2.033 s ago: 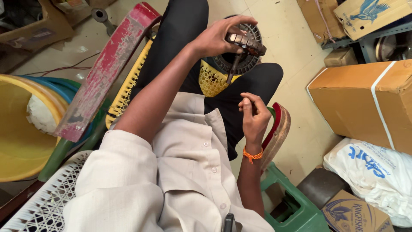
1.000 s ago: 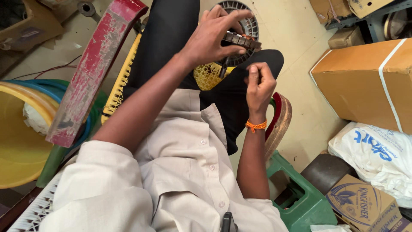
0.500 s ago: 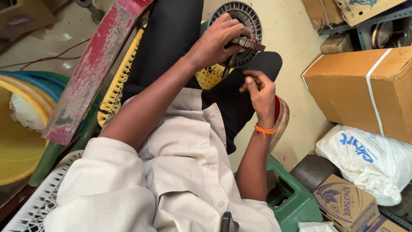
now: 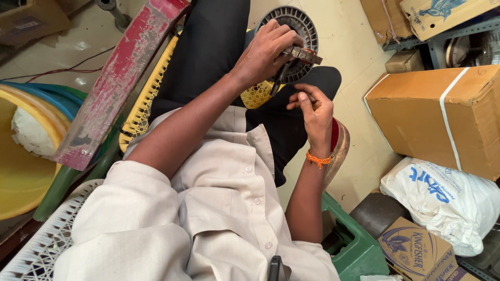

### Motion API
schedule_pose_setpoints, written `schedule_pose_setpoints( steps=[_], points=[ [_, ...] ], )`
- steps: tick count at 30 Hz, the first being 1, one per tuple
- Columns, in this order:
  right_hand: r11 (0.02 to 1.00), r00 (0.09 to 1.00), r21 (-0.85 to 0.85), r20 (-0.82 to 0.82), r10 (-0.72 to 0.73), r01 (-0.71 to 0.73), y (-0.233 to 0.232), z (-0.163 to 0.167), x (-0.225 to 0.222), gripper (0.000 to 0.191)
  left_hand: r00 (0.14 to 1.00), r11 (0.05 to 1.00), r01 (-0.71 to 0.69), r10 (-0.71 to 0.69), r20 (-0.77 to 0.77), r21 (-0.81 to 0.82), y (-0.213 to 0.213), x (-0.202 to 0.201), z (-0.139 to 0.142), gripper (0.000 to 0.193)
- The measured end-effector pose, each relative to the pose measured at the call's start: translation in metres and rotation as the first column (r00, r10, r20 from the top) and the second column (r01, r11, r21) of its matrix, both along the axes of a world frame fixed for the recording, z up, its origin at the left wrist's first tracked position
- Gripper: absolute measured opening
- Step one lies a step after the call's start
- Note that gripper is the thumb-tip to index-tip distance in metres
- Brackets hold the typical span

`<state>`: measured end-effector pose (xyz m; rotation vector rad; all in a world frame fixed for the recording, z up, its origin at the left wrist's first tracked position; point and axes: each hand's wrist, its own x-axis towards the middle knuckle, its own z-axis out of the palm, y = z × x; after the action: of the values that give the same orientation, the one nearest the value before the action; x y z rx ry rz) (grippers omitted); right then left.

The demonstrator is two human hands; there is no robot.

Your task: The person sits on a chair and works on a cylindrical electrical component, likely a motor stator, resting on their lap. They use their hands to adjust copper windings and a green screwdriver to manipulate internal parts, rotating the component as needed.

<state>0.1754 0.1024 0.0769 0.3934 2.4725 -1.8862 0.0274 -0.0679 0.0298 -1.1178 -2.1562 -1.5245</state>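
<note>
The red plank (image 4: 120, 83) is the landmark here: a long, worn board leaning slantwise across the upper left of the view. Left of it sits a yellow tub (image 4: 21, 171) ringed by blue and green rims. Far to its right, well apart, stands a large cardboard box (image 4: 442, 119) bound with a white strap, and below that box lies a white plastic sack (image 4: 442, 203). Right of the plank, beyond the person's dark trousers, a round grey fan grille (image 4: 304, 26) lies on the pale floor (image 4: 354, 57). A yellow mesh piece (image 4: 258, 96) shows just below the grille, between the knees. A green crate (image 4: 359, 250) sits lower down, right of the plank and near the right elbow.

The left hand (image 4: 265, 52), right of the plank's upper end and over the grille, has its grip closed around a small dark metal part (image 4: 302, 54) with copper-coloured windings, a dark stem hanging from it. The right hand (image 4: 312, 106), just below that part and not touching it, has thumb and fingers pinched nearly together; whether anything lies between them cannot be told. An orange thread band (image 4: 317, 158) circles the right wrist.
</note>
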Motion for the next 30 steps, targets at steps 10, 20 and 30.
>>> schedule_pose_setpoints(
  steps=[10,20,30],
  points=[
    [0.994,0.997,-0.098,-0.062,-0.05,0.044,-0.006,0.004,0.002,0.025,1.0,1.0,-0.003,0.002,0.023,0.003,0.001,0.001,-0.002,0.037],
    [0.995,0.992,0.034,-0.092,-0.089,0.092,-0.01,0.013,0.004,0.02,0.999,1.0,0.001,0.0,0.044,-0.014,0.002,0.001,-0.001,0.035],
    [0.989,0.997,0.125,-0.035,-0.071,0.075,-0.02,-0.006,0.0,0.023,0.996,0.997,0.071,-0.072,0.045,0.014,-0.008,-0.002,0.002,0.035]
  ],
)
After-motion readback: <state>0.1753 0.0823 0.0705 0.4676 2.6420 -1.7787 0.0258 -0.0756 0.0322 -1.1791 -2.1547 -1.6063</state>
